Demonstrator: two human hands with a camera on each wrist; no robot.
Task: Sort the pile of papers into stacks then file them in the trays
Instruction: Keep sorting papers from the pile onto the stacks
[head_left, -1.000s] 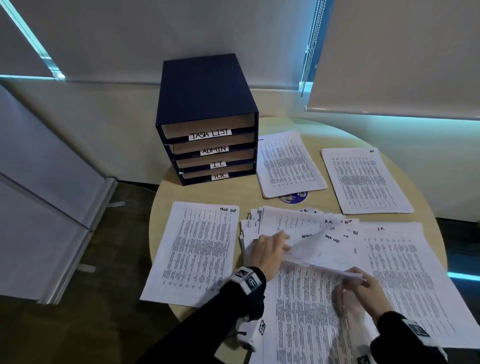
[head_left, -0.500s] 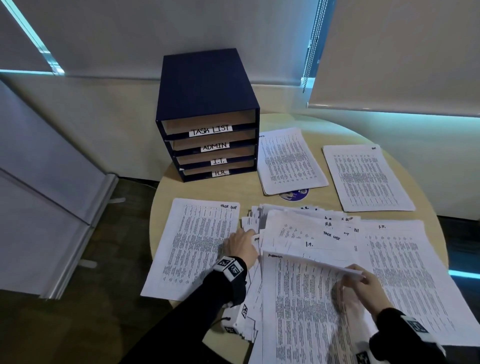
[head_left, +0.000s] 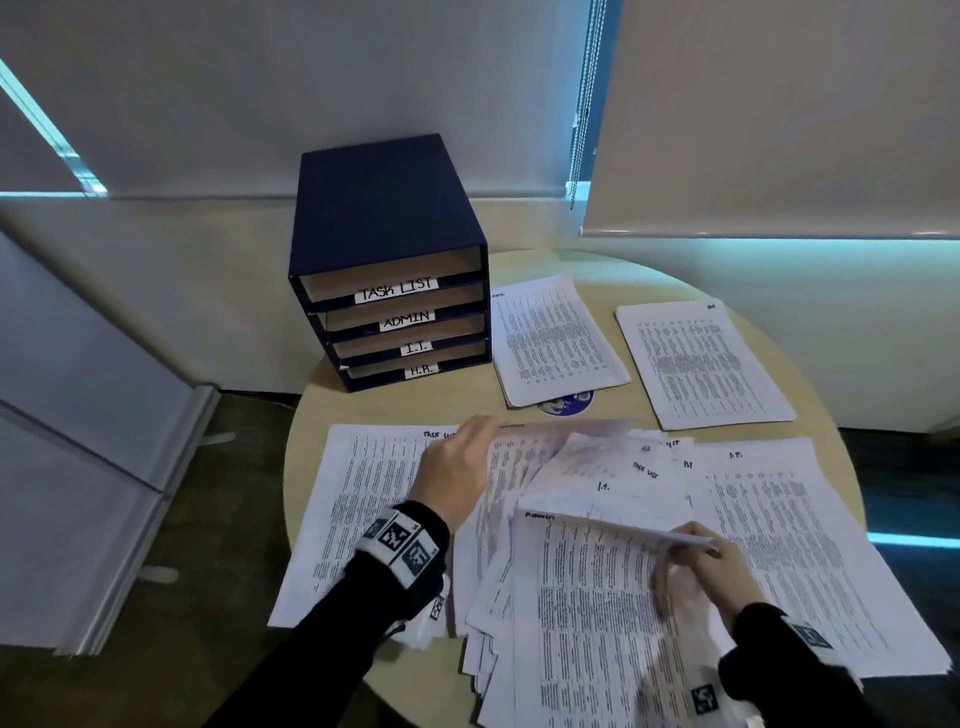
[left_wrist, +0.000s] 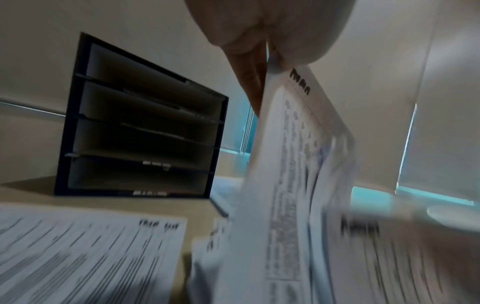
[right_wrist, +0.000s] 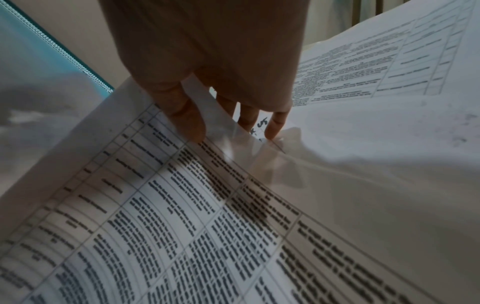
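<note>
Head view, tray unit (head_left: 395, 291) four slots bare, left hand (head_left: 457, 467) pinching sheet (head_left: 561, 434), right hand (head_left: 711, 566) gripping pile sheet (head_left: 597, 597).

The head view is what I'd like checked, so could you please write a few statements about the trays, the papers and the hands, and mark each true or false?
1. The tray unit has four slots, labelled from the top TASK LIST, ADMIN, I.T., H.R. True.
2. The left hand rests flat on the table. False: it pinches a lifted sheet from the unsorted pile.
3. Two paper stacks lie to the right of the tray unit. True.
4. The tray slots are stuffed with papers. False: no filed papers show in them.
5. The right hand holds up the edge of a sheet. True.
</note>
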